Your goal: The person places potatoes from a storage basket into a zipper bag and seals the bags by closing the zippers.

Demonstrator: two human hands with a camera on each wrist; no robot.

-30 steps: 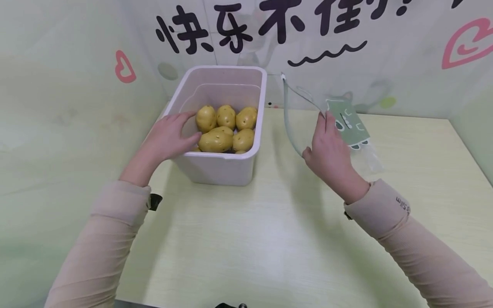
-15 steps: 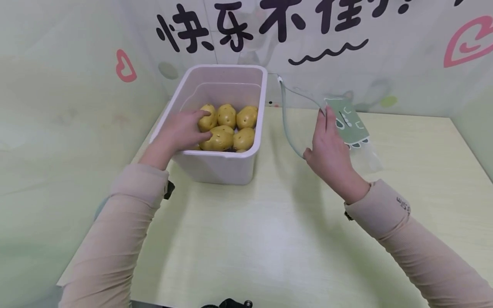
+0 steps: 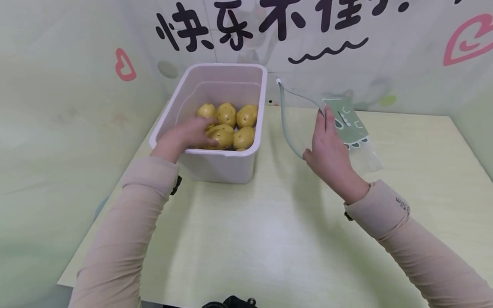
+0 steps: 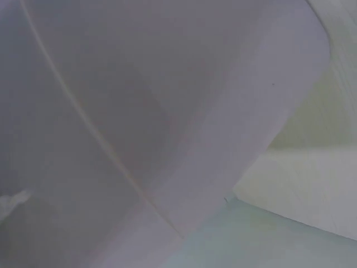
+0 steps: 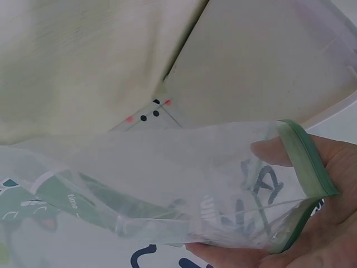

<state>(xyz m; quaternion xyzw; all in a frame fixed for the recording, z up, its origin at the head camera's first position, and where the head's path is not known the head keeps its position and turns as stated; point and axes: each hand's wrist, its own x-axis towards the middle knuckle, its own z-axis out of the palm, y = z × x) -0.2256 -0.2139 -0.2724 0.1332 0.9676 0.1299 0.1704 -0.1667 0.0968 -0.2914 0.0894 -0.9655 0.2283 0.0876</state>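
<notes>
In the head view my left hand (image 3: 191, 131) reaches into a pale lilac plastic bin (image 3: 215, 169), with fingers and thumb spread about the left end of a yellow potato (image 3: 223, 135). Several more potatoes lie around it. The left wrist view shows only the bin's wall (image 4: 240, 95). My right hand (image 3: 330, 156) holds a clear zip bag with a green dinosaur print (image 3: 348, 122) by its mouth, which gapes toward the bin. In the right wrist view the thumb and fingers spread at the bag's green zip strip (image 5: 309, 162).
The bin stands at the back left of a light wooden table (image 3: 246, 239), close to a printed wall sheet (image 3: 239, 25). A black object (image 3: 235, 302) shows at the table's front edge.
My left hand has moved right and down into the bin, from its left side onto the potatoes. The bag's mouth has shifted slightly left; the right hand has barely moved.
</notes>
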